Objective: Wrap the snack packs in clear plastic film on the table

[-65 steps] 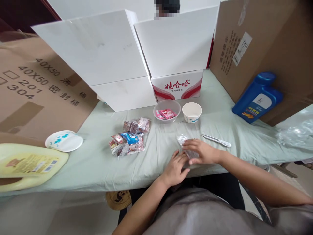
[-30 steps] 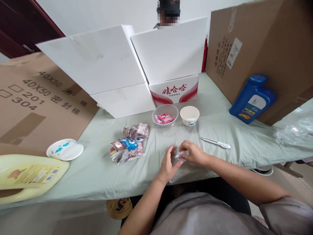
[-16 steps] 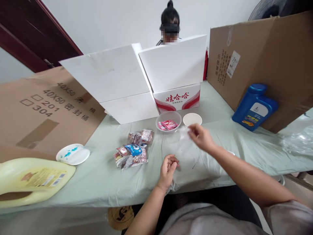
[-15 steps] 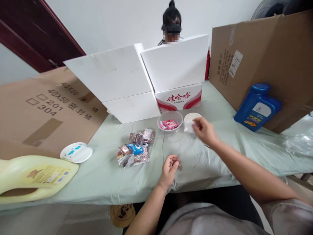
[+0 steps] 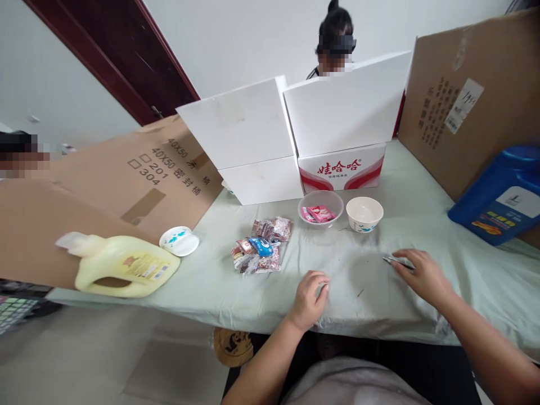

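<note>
My right hand (image 5: 421, 277) rests low over the cloth, its thumb and fingers closed round a slim silver metal tool (image 5: 391, 260); most of the tool is covered. Fingers loosely curled, thumb a little apart, my left hand (image 5: 311, 298) lies near the front edge with nothing visible in it. Beyond the hands stand a clear plastic bowl (image 5: 319, 224) with pink packets (image 5: 321, 214) inside and a white paper bowl (image 5: 365, 212) with a blue-green pattern. To the left of my left hand is a heap of small wrapped snack packets (image 5: 260, 247).
White foam boards (image 5: 350, 107) and a red-and-white carton (image 5: 341, 169) wall off the back. Cardboard boxes (image 5: 139, 169) flank both sides. A yellow jug (image 5: 126, 264) and a tipped paper bowl (image 5: 185, 244) lie left; a blue bottle (image 5: 502, 197) stands right. A person sits beyond the boards.
My right hand has left the white paper bowl, without the whitish clear thing it held there, and come back to the silver tool. My left hand stays near the edge. The view has swung left.
</note>
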`<state>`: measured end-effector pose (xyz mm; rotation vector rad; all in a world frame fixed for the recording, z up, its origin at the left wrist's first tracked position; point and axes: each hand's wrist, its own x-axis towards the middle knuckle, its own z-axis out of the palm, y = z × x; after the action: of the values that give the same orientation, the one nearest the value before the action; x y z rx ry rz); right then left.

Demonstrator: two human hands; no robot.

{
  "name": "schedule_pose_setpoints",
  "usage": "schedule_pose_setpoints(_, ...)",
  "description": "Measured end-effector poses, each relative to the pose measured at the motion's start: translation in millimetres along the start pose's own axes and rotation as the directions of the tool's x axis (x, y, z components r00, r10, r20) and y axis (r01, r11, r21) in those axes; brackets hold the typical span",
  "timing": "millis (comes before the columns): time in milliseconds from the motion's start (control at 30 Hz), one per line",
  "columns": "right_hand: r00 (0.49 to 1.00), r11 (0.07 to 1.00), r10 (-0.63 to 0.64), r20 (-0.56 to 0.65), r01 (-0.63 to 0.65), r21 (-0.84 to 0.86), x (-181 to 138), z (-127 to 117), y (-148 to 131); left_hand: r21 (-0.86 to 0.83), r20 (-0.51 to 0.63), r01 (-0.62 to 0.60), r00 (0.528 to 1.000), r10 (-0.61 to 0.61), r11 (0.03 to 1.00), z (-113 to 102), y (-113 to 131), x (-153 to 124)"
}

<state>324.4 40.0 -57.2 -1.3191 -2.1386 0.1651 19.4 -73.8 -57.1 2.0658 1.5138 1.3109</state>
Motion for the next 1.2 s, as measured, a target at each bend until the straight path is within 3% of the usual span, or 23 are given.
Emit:
schedule_pose_setpoints(67, 0.999, 0.997, -0.014, -0.028, 0.012, -0.077, -22, 2, 16, 0.201, -0.087, -0.089, 0.99, 0.108, 0.976, -30, -5, 3)
schedule_pose_setpoints(167, 0.998, 0.988, -0.028, -0.053, 0.019, -0.154, -40, 4, 28, 0.495, -0.266, 0.045, 0.958, 0.103, 0.868, -87, -21, 12)
schedule_pose_setpoints(267, 0.999, 0.982, -0.028, -0.044, 0.019, -0.189, -45, 3, 25, 0.659, -0.17, 0.209, 0.977, -0.128, 0.723, -138, -45, 23)
schedule_pose_setpoints(333, 0.999, 0.978, -0.027, -0.047, 0.016, -0.207, -44, 3, 21, 0.685, -0.102, 0.258, 0.96, -0.261, 0.681, -160, -61, 31)
schedule_pose_setpoints(400, 0.998, 0.977, -0.029, -0.051, 0.017, -0.213, -43, 3, 18, 0.677, -0.057, 0.256, 0.953, -0.297, 0.69, -174, -72, 40)
schedule_pose_setpoints(500, 0.998, 0.978, -0.031, -0.051, 0.02, -0.206, -43, 4, 18, 0.623, -0.063, 0.219, 0.971, -0.231, 0.751, -181, -76, 55)
schedule_pose_setpoints(600, 0.999, 0.98, -0.024, -0.048, 0.014, -0.196, -44, 4, 19, 0.544, -0.173, 0.212, 0.975, -0.139, 0.812, -173, -60, 70)
schedule_pose_setpoints(700, 0.999, 0.982, -0.007, -0.044, -0.002, -0.189, -44, 3, 17, 0.349, -0.211, 0.235, 0.963, -0.169, 0.907, -146, -36, 82)
schedule_pose_setpoints(733, 0.999, 0.982, 0.0, -0.04, -0.007, -0.189, -44, 2, 16, 0.25, -0.153, 0.241, 0.966, -0.208, 0.938, -132, -29, 86)
schedule_pose_setpoints(800, 1.0, 0.98, 0.012, -0.029, -0.017, -0.197, -43, 0, 13, 0.075, 0.084, 0.248, 0.964, -0.254, 0.966, -96, -17, 92)
schedule_pose_setpoints(867, 1.0, 0.977, 0.019, -0.016, -0.022, -0.212, -42, -2, 9, -0.009, 0.349, 0.235, 0.912, -0.217, 0.972, -55, -9, 96)
schedule_pose_setpoints(933, 1.0, 0.976, 0.021, -0.009, -0.022, -0.216, -42, -3, 7, 0.004, 0.434, 0.148, 0.891, -0.135, 0.989, -18, -5, 95)
schedule_pose_setpoints(1033, 1.0, 0.982, 0.021, -0.02, -0.024, -0.189, -43, -4, 9, 0.107, 0.343, -0.032, 0.939, -0.007, 0.994, 17, -3, 83)
schedule_pose_setpoints(1200, 0.998, 0.993, 0.011, -0.065, -0.019, -0.115, -43, -5, 10, 0.141, 0.147, -0.18, 0.976, 0.159, 0.974, 19, -9, 48)
